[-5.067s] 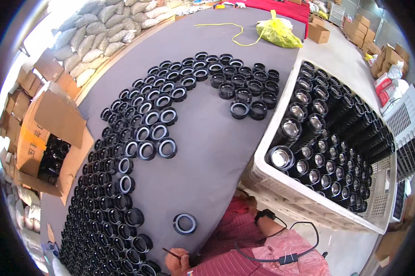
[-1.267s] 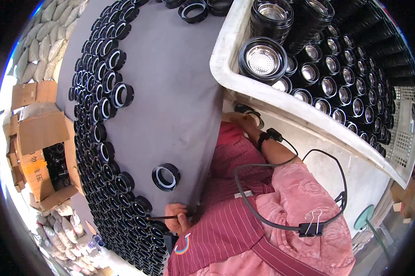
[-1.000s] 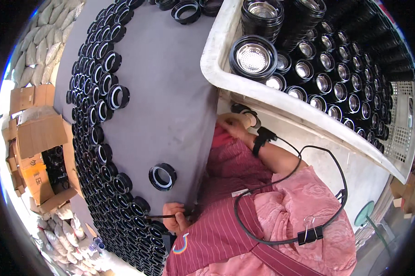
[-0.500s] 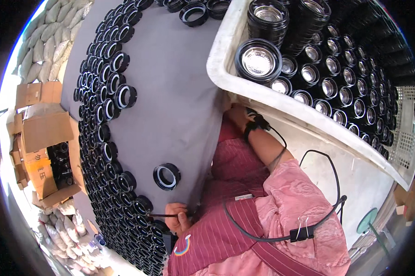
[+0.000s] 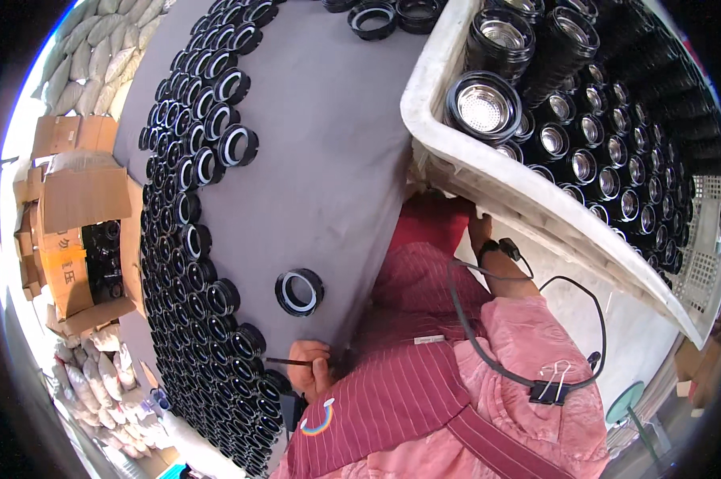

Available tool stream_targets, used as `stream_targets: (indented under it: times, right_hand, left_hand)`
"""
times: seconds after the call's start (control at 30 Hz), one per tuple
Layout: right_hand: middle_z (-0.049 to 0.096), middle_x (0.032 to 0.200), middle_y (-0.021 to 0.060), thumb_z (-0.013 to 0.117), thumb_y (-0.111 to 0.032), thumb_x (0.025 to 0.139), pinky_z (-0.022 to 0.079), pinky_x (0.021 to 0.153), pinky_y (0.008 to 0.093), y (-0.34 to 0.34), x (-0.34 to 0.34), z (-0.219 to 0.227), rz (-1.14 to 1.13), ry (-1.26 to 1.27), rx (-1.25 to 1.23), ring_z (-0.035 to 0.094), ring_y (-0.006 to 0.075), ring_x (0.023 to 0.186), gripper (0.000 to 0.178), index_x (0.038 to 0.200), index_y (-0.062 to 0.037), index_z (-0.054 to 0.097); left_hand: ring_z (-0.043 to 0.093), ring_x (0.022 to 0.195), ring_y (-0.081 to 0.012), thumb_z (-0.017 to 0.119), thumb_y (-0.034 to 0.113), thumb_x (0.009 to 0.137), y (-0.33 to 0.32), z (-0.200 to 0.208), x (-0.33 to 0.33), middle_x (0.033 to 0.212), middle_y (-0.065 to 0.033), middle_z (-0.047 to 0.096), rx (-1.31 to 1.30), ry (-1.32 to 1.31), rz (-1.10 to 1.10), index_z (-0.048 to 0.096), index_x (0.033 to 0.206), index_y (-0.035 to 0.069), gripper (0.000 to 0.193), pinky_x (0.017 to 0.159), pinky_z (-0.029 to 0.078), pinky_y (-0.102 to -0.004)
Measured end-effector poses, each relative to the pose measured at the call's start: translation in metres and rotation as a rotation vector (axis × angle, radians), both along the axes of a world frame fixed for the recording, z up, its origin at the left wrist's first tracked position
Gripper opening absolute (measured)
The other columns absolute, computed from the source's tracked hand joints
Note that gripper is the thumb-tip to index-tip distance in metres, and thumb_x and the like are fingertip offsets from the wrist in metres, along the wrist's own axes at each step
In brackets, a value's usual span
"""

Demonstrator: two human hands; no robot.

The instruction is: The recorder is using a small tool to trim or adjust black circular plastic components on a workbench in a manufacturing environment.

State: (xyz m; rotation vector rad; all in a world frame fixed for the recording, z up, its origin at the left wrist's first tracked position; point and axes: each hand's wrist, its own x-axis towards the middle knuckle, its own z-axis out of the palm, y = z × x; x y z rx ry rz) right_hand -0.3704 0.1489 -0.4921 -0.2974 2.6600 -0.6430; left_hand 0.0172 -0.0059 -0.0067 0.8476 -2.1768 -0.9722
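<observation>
Grey felt-like cloth covers the long table [image 5: 328, 144] that fills the head view from centre to twelve o'clock. Near the middle, slightly toward seven o'clock, a single black plastic ring with a pale inner band [image 5: 300, 291] lies flat on the cloth, apart from the others. From eleven o'clock down to seven o'clock, a dense band of matching black rings [image 5: 193, 239] lies in packed rows along the table's edge.

At six o'clock the left hand [image 5: 312, 369] is closed around a thin dark stick-like tool [image 5: 289, 362], whose tip points toward nine o'clock, just beside the nearest packed rings and near the single ring. At about three o'clock from centre the right hand [image 5: 480, 231], with a black band and cable at the wrist, reaches up against the underside of the rim of a large off-white plastic crate [image 5: 528, 199]; its fingers are hidden, so whether they grip cannot be told. The crate, spreading toward two o'clock, is filled with stacked black cups with shiny metal insides [image 5: 584, 112]. At nine o'clock stand open brown cardboard boxes [image 5: 81, 231].
</observation>
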Motion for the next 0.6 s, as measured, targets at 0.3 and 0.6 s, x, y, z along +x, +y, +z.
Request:
stream_targets:
  times: [0.3,0.6]
  right_hand:
    - [0.072,0.09,0.0076,0.066,-0.027,0.093,0.05,0.07,0.0358,-0.059,0.034,0.181,0.212,-0.873,-0.288,0.062,0.0223,0.075,0.031,0.1,0.0023,0.07]
    - [0.067,0.075,0.0015,0.07,-0.013,0.089,0.048,0.066,0.0277,-0.071,0.086,0.483,0.895,-0.612,-0.701,0.06,0.0101,0.07,0.014,0.09,0.001,0.073]
  left_hand:
    - [0.062,0.074,-0.0303,0.058,0.007,0.087,0.022,0.015,0.001,0.082,-0.0144,0.065,-0.025,0.054,0.267,0.062,0.079,0.001,0.011,0.068,0.048,-0.0405]
    - [0.064,0.09,-0.0297,0.059,0.006,0.087,0.015,0.02,-0.006,0.095,-0.0144,0.067,-0.013,0.187,0.217,0.068,0.089,0.0,0.011,0.083,0.05,-0.039]
